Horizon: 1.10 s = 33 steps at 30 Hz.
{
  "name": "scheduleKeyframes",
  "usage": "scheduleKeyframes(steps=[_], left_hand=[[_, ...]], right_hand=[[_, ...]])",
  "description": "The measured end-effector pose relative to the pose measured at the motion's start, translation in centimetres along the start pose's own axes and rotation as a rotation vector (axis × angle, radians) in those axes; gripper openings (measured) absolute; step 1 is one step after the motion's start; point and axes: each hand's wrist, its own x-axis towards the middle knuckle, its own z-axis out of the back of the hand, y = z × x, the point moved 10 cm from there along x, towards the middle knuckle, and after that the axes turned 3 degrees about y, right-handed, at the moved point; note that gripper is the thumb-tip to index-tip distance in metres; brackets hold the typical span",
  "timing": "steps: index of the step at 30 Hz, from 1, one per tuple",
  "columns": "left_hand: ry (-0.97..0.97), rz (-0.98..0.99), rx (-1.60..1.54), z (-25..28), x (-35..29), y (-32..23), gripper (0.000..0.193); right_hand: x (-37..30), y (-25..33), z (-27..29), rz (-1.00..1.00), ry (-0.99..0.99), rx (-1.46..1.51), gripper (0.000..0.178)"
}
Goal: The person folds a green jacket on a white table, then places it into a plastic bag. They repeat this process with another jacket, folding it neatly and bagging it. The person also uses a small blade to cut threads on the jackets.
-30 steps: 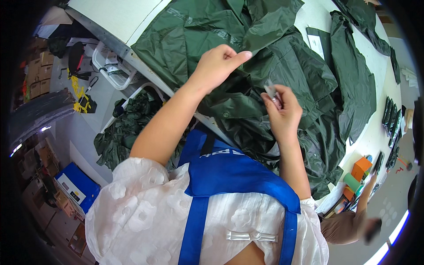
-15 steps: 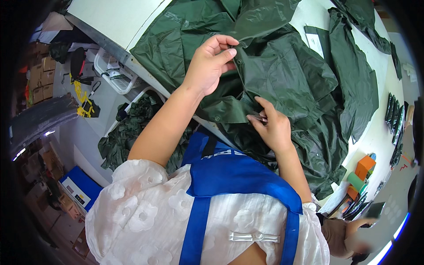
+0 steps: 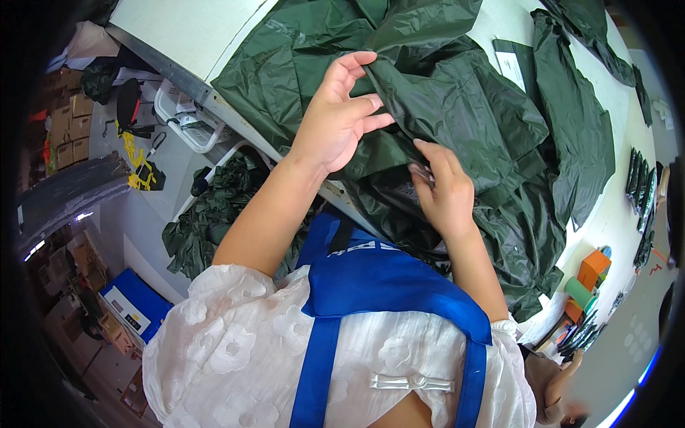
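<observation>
A dark green waterproof garment point(image 3: 464, 107) lies spread and rumpled over the table in front of me. Round snap fasteners show along its edge, one snap point(image 3: 390, 89) beside my left hand point(image 3: 337, 118). That hand is open, its fingers spread, with the index fingertip touching the garment's edge and the thumb apart from it. My right hand point(image 3: 448, 194) is closed, thumb and fingers bent together at the lower fold of the garment. Something small and shiny shows between them; its kind is too blurred to tell.
The white table point(image 3: 207, 32) has a metal edge on the left. Beyond that edge are a white basket point(image 3: 163, 107) and a heap of dark green fabric point(image 3: 207, 228). On the right stand an orange box point(image 3: 592, 269), a green roll point(image 3: 578, 291) and dark packets point(image 3: 638, 178). Another person point(image 3: 546, 385) is at lower right.
My left hand has loosened from a pinch on the snap edge, its fingers spreading apart. The lower flap has sunk and shifted. My right hand has moved slightly up.
</observation>
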Motion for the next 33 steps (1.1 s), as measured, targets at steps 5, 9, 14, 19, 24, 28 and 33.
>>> scheduleKeyframes(steps=[5, 9, 14, 19, 24, 28, 33], left_hand=[[0.051, 0.026, -0.016, -0.6, -0.5, 0.0, 0.063], [0.098, -0.008, 0.102, -1.0, -1.0, -0.2, 0.07], [0.083, -0.045, 0.305, -1.2, -1.2, -0.2, 0.076], [0.079, -0.048, 0.374, -1.6, -1.1, 0.2, 0.081], [0.089, -0.036, 0.394, -2.5, -1.1, 0.3, 0.083], [0.112, -0.039, 0.46, -2.5, -0.9, 0.2, 0.084], [0.123, -0.017, 0.465, -2.4, -0.7, 0.5, 0.082]], right_hand=[[-0.5, 1.1, -1.0, 0.072, 0.12, -0.018, 0.044], [-0.8, 1.6, -0.6, 0.11, 0.11, 0.01, 0.039], [-0.4, 2.1, -0.6, 0.073, 0.199, 0.09, 0.034], [0.5, -0.4, 0.6, -0.239, -0.021, 0.294, 0.028], [2.3, -1.7, 0.1, -0.292, -0.116, 0.236, 0.018], [2.3, -2.2, 0.1, -0.323, -0.088, 0.291, 0.015], [2.1, -2.4, 0.3, -0.349, -0.117, 0.339, 0.012]])
